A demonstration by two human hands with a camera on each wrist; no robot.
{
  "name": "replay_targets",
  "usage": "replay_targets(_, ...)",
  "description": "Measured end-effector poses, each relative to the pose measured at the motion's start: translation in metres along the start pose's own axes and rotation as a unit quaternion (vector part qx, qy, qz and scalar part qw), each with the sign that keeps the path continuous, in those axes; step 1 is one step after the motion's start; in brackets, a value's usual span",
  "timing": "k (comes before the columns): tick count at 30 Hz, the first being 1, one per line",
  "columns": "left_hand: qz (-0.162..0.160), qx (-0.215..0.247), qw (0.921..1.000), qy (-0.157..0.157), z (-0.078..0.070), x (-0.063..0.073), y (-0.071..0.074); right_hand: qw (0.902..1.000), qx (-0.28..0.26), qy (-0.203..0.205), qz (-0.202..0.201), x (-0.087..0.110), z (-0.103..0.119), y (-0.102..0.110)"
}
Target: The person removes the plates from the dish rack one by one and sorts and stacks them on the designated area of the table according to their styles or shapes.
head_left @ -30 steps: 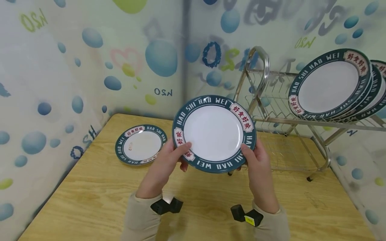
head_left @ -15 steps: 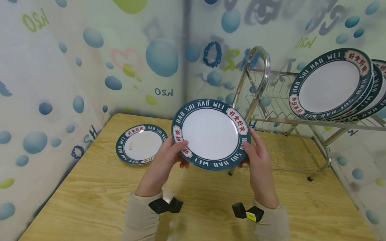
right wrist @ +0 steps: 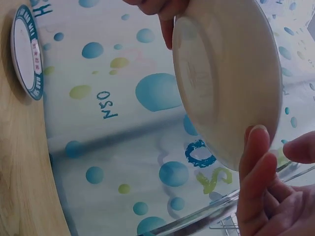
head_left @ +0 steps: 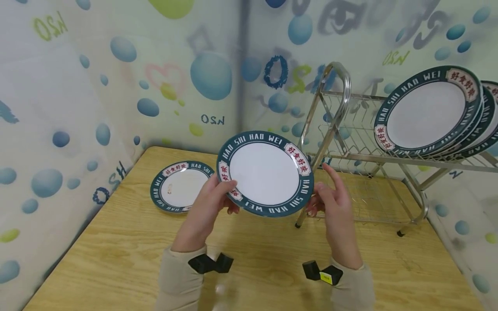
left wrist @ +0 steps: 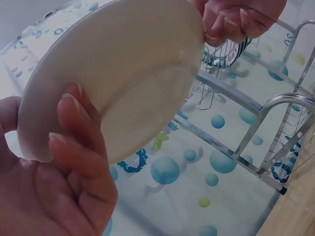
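Observation:
A white plate with a dark green lettered rim is held up over the table, its face toward the head camera. My left hand grips its left edge, thumb on the rim and fingers behind; the left wrist view shows these fingers against the pale underside. At the right edge, my right hand has its thumb off the plate and its index finger raised. In the right wrist view its fingertips overlap the underside near the rim. A matching plate lies face up on the table at left.
On the right of the wooden table stands a metal wire dish rack. Several matching plates lean on its upper tier. Patterned walls close in the table behind and at the sides.
The held plate has shifted slightly left and down in the head view. My right thumb has come off its rim and the right fingers have loosened; the left hand keeps its grip.

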State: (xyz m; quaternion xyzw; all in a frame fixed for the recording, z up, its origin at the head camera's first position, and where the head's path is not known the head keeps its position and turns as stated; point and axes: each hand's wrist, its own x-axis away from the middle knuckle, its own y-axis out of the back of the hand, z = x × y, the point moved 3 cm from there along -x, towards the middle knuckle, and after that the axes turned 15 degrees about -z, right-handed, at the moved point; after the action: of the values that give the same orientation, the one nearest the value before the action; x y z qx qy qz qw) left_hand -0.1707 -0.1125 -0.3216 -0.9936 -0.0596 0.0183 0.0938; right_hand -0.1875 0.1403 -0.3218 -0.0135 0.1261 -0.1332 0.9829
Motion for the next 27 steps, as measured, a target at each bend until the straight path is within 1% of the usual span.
replay_targets(5, -0.017, -0.010, 0.9998, 0.003, 0.000, -0.002, 0.004, 1.0000, -0.001, -0.001, -0.003, -0.003, -0.003, 0.004)
replay_targets(9, -0.019, -0.011, 0.9998, 0.001, 0.001, -0.003, 0.006, 0.9998, 0.003, -0.003, -0.018, -0.005, -0.003, 0.008)
replay_targets(16, -0.031, -0.012, 0.9994, 0.008, 0.002, -0.005, 0.010, 0.9996, -0.011, 0.004, -0.026, -0.007, 0.002, 0.015)
replay_targets(23, -0.055, -0.018, 0.9983, -0.001, 0.003, -0.009, 0.020, 0.9981, -0.036, 0.019, -0.048, -0.007, 0.007, 0.023)
replay_targets(27, -0.069, -0.011, 0.9976, 0.003, 0.003, -0.011, 0.027, 0.9968, -0.040, 0.027, -0.064, -0.008, 0.008, 0.028)
